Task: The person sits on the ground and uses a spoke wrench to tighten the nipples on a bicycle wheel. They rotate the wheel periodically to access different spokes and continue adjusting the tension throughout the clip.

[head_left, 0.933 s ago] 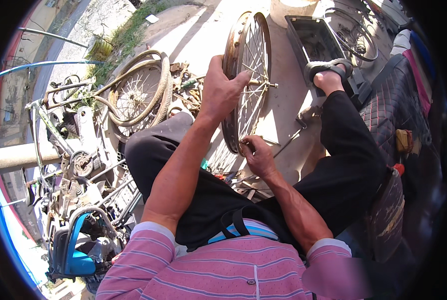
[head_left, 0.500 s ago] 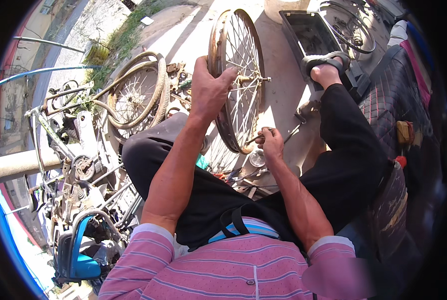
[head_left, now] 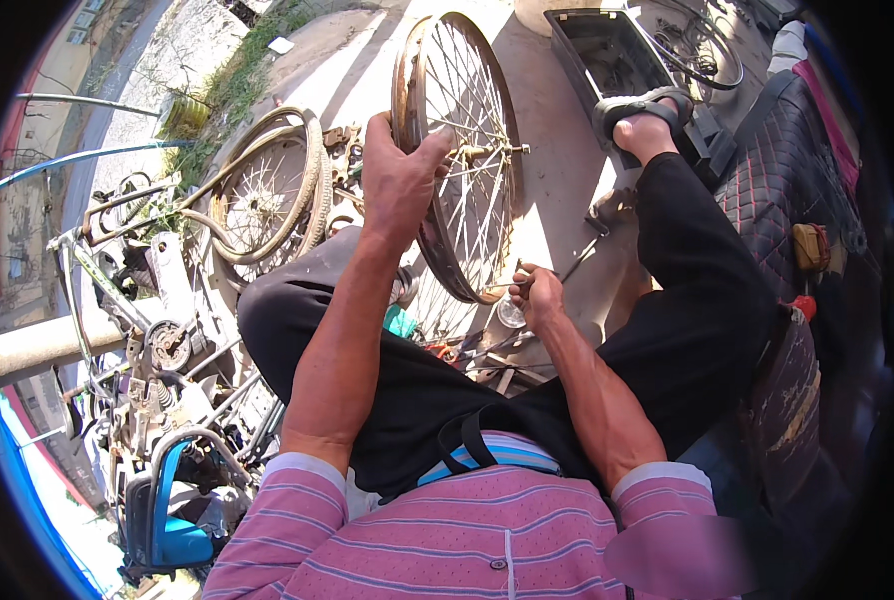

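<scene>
A rusty spoked bicycle wheel rim [head_left: 405, 75] without a tyre stands tilted between my legs, its hub [head_left: 475, 151] facing right. My left hand [head_left: 400, 178] is closed round the rim's left side, the thumb lying toward the spokes. Just right of the rim's bottom, my right hand [head_left: 539, 296] has its fingers curled in a pinch on something small and thin, too small to make out. A small clear round object [head_left: 510, 313] lies below that hand, and a teal item [head_left: 400, 321] shows behind my leg.
Another wheel with loose tyres [head_left: 267, 180] lies left, above heaped bicycle parts [head_left: 172, 345] and a pale pole [head_left: 57, 340]. A black plastic box [head_left: 597, 50] stands by my right sandalled foot [head_left: 647, 130], with a coiled hoop behind. A quilted black cover [head_left: 767, 180] borders the right.
The wheel and my left hand have shifted left and slightly up. My right hand has moved rightward from the rim's lower edge, most of this movement coming by half a second ago.
</scene>
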`<action>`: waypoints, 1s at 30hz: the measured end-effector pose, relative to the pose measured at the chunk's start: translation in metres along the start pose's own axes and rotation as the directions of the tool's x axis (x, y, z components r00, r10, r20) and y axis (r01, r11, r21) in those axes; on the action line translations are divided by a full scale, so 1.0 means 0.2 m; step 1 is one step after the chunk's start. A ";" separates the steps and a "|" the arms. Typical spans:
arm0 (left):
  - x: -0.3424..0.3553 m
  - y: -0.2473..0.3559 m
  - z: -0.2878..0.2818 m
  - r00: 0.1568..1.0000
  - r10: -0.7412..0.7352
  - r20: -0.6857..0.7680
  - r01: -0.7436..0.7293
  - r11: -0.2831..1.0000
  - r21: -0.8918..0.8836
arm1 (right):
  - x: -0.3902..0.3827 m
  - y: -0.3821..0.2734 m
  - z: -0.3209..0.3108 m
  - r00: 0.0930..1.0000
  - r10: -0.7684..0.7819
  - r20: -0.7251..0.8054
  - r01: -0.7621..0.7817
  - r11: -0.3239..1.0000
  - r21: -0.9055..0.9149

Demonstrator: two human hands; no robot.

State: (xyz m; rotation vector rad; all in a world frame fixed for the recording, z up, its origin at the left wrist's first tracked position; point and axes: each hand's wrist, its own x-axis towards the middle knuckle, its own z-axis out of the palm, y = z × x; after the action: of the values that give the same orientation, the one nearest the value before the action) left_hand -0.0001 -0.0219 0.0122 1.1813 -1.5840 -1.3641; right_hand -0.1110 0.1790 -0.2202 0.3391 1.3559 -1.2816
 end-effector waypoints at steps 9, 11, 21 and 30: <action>0.00 -0.01 0.00 1.000 0.002 -0.017 -0.003 0.999 -0.034 | 0.00 0.00 -0.01 1.000 0.014 0.011 -0.014 1.000 -0.013; 0.00 -0.02 0.00 1.000 0.000 -0.021 -0.001 0.999 -0.035 | -0.03 -0.01 0.01 1.000 0.000 -0.003 0.000 1.000 -0.012; 0.01 -0.03 0.02 0.993 0.056 -0.100 -0.054 0.998 0.025 | -0.14 -0.03 0.04 0.989 -0.147 -0.007 0.143 0.971 -0.191; -0.01 0.01 0.03 0.996 0.046 -0.070 -0.043 0.998 0.052 | -0.11 -0.02 0.06 0.997 -0.078 -0.014 0.075 0.985 -0.152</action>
State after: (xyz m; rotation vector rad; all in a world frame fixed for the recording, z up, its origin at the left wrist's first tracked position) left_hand -0.0059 -0.0171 0.0129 1.2038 -1.5934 -1.2471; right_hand -0.1017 0.1781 -0.1959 0.1963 1.4859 -1.2322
